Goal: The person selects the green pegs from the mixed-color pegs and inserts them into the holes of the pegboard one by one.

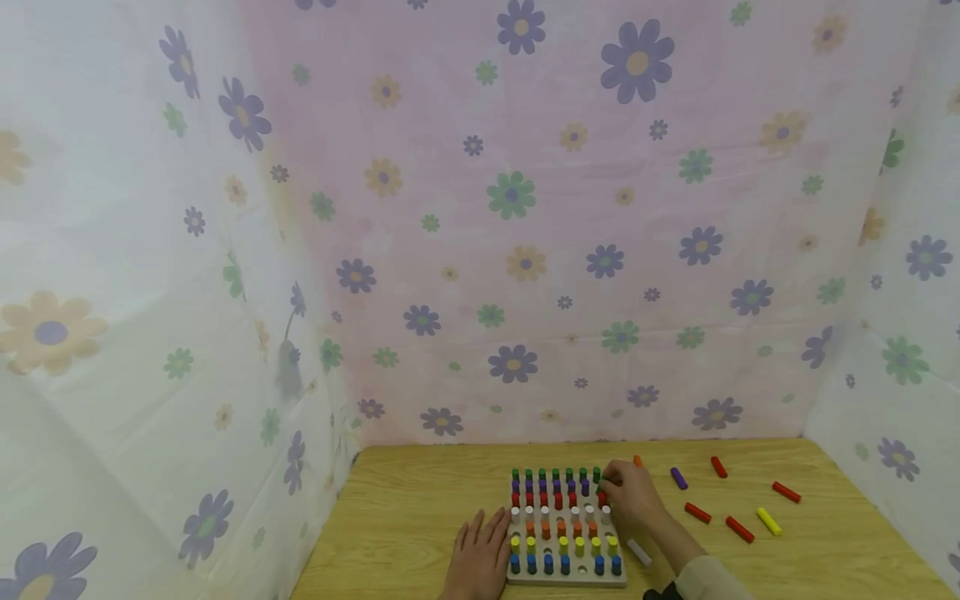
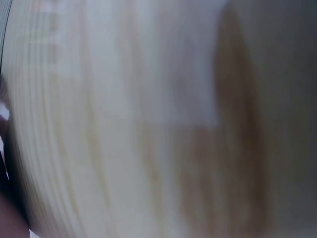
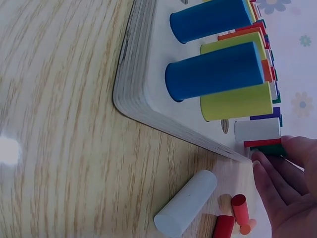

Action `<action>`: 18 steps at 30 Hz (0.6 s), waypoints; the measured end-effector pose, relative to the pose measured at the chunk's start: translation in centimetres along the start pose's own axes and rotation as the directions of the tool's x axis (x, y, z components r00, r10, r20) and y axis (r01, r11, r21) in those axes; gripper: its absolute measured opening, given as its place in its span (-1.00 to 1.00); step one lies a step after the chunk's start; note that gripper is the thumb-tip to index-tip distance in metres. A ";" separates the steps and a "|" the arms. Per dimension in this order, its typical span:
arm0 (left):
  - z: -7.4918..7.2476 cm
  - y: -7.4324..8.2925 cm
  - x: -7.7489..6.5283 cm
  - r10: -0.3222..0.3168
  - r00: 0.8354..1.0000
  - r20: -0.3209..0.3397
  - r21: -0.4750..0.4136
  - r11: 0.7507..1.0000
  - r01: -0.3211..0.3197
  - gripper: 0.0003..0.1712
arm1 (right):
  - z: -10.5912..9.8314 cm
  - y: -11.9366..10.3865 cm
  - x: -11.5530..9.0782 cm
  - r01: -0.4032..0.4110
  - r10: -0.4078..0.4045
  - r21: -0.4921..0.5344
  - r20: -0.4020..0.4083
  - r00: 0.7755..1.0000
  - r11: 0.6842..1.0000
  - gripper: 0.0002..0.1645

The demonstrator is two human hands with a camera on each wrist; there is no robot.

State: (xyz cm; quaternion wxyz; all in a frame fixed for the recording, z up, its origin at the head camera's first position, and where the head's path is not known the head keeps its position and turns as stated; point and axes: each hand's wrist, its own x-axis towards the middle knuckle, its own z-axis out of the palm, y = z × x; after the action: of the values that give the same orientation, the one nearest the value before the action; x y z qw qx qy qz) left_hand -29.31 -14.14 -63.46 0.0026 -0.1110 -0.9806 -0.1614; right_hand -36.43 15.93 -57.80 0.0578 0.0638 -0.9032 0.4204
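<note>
A wooden pegboard [image 1: 566, 575] stands on the table with rows of green, purple, red, white, orange, yellow and blue pegs; a few holes show bare. At the board's far right edge my right hand [image 1: 630, 496] pinches a green peg [image 3: 270, 148] between thumb and fingers, close behind a red peg [image 3: 261, 143] and a white peg [image 3: 257, 130]. The green peg's lower end is hidden. My left hand [image 1: 480, 554] lies flat with fingers extended, fingertips at the board's left edge. The left wrist view is blurred and shows mostly wood grain.
Right of the board lie loose pegs: a white one [image 1: 639, 552] nearby, a purple one [image 1: 678, 478], a yellow one [image 1: 768, 521], an orange one [image 1: 637, 460] and several red ones [image 1: 739, 529]. Flower-patterned sheets [image 1: 525, 250] enclose the table's back and sides.
</note>
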 end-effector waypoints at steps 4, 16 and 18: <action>0.2 0.0 0.0 0.011 1.000 -0.024 0.008 1.000 -0.011 -0.36 | -0.1 -0.2 0.0 0.004 -0.005 0.002 0.015 1.000 1.000 -0.90; 0.7 -0.3 0.3 -0.015 0.999 -0.035 0.015 1.000 0.015 -0.36 | 0.4 0.2 0.1 -0.042 0.042 0.018 0.029 0.999 0.999 -0.87; 0.8 -0.4 0.5 -0.012 0.999 -0.039 0.009 1.000 0.012 -0.36 | 0.3 0.2 0.1 -0.044 0.043 0.026 0.030 0.999 0.999 -0.89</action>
State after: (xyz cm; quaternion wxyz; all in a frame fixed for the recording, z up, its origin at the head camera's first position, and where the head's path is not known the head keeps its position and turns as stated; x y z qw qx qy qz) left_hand -29.83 -14.18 -64.37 0.0211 -0.1018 -0.9818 -0.1592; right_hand -36.56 15.80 -58.08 0.0344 0.0512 -0.8996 0.4324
